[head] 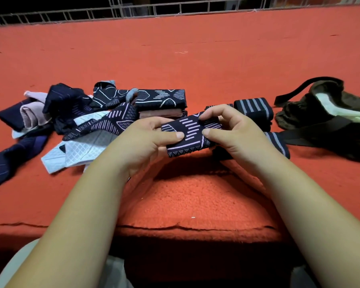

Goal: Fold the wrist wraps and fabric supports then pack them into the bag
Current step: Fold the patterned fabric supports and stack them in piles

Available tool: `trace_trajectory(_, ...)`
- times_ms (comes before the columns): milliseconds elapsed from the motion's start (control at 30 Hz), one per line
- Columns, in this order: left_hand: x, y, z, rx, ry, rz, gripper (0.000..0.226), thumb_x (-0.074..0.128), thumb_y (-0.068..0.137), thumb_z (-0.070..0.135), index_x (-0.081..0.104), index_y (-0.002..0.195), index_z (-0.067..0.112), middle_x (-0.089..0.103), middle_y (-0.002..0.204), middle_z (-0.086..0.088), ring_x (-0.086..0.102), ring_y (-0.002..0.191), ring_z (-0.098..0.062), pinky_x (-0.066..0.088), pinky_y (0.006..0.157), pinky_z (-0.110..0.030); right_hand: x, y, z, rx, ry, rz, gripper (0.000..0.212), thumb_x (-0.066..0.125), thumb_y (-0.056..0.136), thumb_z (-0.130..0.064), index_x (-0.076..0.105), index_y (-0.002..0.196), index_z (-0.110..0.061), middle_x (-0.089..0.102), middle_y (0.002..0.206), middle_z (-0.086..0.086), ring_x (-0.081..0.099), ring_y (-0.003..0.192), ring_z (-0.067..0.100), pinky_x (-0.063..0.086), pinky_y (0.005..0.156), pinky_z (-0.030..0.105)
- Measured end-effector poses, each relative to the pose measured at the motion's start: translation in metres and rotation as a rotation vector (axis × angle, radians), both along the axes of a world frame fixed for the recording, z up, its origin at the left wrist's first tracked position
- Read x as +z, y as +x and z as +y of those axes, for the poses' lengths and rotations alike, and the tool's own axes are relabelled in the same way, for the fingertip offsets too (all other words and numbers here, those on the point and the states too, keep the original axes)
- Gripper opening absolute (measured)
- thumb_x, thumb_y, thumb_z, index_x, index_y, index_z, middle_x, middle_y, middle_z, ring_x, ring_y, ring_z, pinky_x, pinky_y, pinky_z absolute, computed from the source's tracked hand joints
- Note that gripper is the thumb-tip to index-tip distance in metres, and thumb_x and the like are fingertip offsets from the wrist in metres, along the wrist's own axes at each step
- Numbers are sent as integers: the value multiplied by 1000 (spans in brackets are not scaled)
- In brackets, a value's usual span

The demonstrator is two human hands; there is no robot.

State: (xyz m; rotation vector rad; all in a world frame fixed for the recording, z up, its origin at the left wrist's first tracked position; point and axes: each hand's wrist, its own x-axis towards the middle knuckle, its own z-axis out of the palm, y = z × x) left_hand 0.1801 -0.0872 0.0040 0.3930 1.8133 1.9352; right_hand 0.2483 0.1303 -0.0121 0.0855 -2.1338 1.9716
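Observation:
Both hands hold one folded navy fabric support with lilac line patterns, lifted a little above the orange surface. My left hand pinches its left end, thumb on top. My right hand pinches its right end between thumb and curled fingers. Behind it sits a stack of folded patterned supports. A rolled navy wrist wrap with grey stripes lies to the right, with a striped strap end near my right wrist. The dark olive bag lies open at the far right, white lining showing.
A loose heap of unfolded navy, pink and pale blue fabric pieces spreads across the left. A pale blue patterned piece lies near my left forearm. The orange carpeted surface stretches back to a metal wire rail.

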Motion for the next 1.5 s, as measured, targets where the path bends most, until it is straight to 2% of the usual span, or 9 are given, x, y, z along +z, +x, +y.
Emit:
trace_trajectory(133, 0, -2, 1, 123, -125, 91, 30, 75, 94, 0, 65, 121, 8, 79, 109, -15, 78, 86, -21, 63, 71, -38, -8, -5, -2, -100, 228, 48, 11, 73, 96, -11, 73, 96, -23, 52, 64, -10, 43, 63, 14, 33, 61, 34)
trace_trajectory(233, 1, -2, 5, 289, -159, 126, 39, 81, 92, 9, 56, 122, 9, 76, 109, -20, 75, 72, -19, 62, 58, -36, -11, -9, -10, -176, 245, 58, 8, 74, 96, -18, 75, 99, -26, 64, 75, -12, 54, 67, 11, 42, 67, 31)
trace_trajectory(367, 4, -6, -1, 384, -119, 223, 35, 83, 92, 12, 53, 108, 22, 72, 113, -14, 79, 89, -24, 63, 64, -37, -10, -18, -20, -217, 259, 83, 15, 70, 98, -27, 77, 109, -34, 74, 103, -11, 70, 91, 15, 55, 86, 37)
trace_trajectory(533, 23, -10, -17, 335, 28, 206, 21, 76, 94, 2, 67, 106, 16, 70, 107, -10, 78, 94, -20, 62, 77, -31, 4, -29, -30, -229, 288, 97, 28, 64, 99, -20, 76, 116, -38, 73, 105, -4, 68, 88, 11, 49, 81, 27)
trace_trajectory(700, 39, -25, -18, 426, 65, 274, 21, 76, 95, 5, 80, 111, 18, 76, 118, -9, 78, 106, -23, 63, 92, -37, 37, -59, -36, -289, 357, 143, 27, 63, 99, -18, 78, 116, -33, 74, 115, -8, 70, 104, 10, 52, 96, 30)
trace_trajectory(833, 58, -55, -18, 469, -11, 327, 23, 77, 95, 7, 79, 116, 16, 75, 119, -11, 79, 98, -20, 65, 88, -32, 65, -89, -43, -355, 446, 138, 31, 59, 100, -10, 81, 117, -23, 69, 114, -8, 64, 117, 12, 46, 107, 28)
trace_trajectory(1200, 38, -104, -19, 575, -476, 537, 20, 79, 90, 20, 83, 109, 24, 80, 103, 5, 74, 99, -12, 57, 99, -35, 55, -130, -51, -318, 691, 5, 37, 51, 102, -10, 80, 122, -18, 76, 129, 0, 68, 115, 19, 45, 94, 24)
trace_trajectory(1367, 24, -106, -8, 586, -685, 660, 28, 68, 92, 14, 84, 114, 19, 79, 120, 0, 71, 114, -19, 53, 103, -32, 46, -132, -51, -295, 768, -65, 40, 47, 103, -11, 79, 124, -19, 77, 123, 7, 53, 86, 15, 36, 77, 22)
trace_trajectory(1500, 13, -110, -8, 563, -791, 734, 28, 61, 88, 14, 84, 104, 19, 76, 115, 4, 67, 107, -24, 51, 91, -31, 38, -136, -52, -281, 757, -111, 39, 45, 101, -13, 80, 115, -23, 74, 114, 12, 53, 79, 22, 35, 75, 24)
